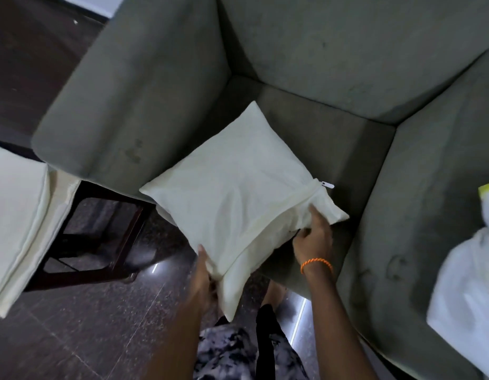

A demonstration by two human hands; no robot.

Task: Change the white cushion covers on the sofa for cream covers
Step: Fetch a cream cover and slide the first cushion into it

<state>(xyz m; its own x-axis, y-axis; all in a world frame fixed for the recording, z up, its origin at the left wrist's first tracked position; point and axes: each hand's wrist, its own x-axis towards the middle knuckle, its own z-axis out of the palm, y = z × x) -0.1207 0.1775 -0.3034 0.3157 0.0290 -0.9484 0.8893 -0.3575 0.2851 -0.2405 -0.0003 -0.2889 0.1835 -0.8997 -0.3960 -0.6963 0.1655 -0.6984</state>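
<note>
Both hands are on the cushion: the right hand (313,237) has its fingers curled into the open zip edge, pinching the cover there, and the left hand (206,272) grips the bottom corner, though most of its fingers are hidden under the fabric.

The grey sofa (347,64) fills most of the view, and the cushion (238,193) lies on the seat, hanging over the front edge.

My guess at the risk: it could slide off onto the floor, or the zip could catch loose fabric if pulled before the filling is tucked in.

The cover looks pale cream, soft and a bit wrinkled. Its small zip pull (328,184) sticks out at the far end.
</note>
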